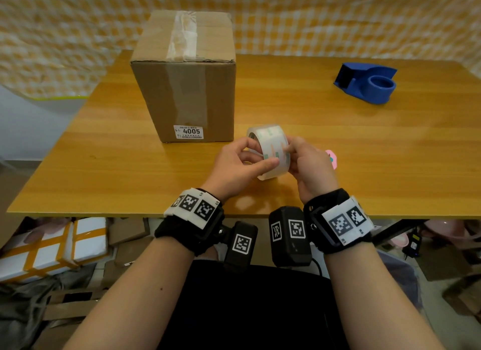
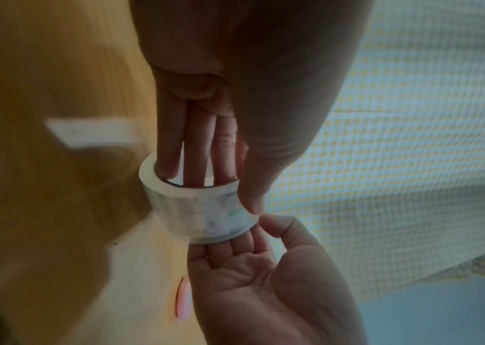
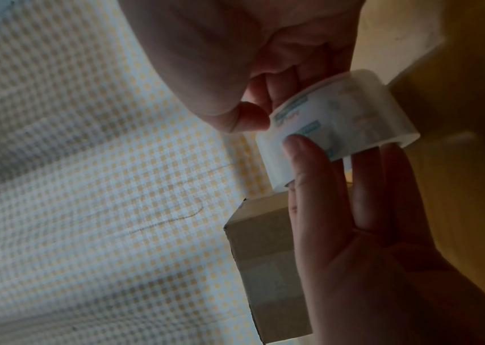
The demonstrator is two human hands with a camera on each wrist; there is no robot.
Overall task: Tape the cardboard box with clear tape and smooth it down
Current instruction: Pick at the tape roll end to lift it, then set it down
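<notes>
A tall cardboard box (image 1: 182, 76) stands on the wooden table (image 1: 364, 146), with clear tape along its top seam and down its front, and a white "4005" label low on the front. The box (image 3: 265, 256) also appears in the right wrist view. Just right of the box's front corner, both hands hold a roll of clear tape (image 1: 270, 151) above the table. My left hand (image 1: 256, 157) has several fingers (image 2: 170, 163) through the core and its thumb on the outside of the roll (image 2: 194, 210). My right hand (image 1: 290, 154) pinches the roll's other rim (image 3: 338, 116), thumb on the outer wrap.
An empty blue tape dispenser (image 1: 367, 82) sits at the back right of the table. A small pink object (image 1: 331, 158) lies just right of my right hand. Yellow checked cloth (image 1: 338, 18) hangs behind. Boxes and cardboard (image 1: 52, 245) lie on the floor under the table's front edge.
</notes>
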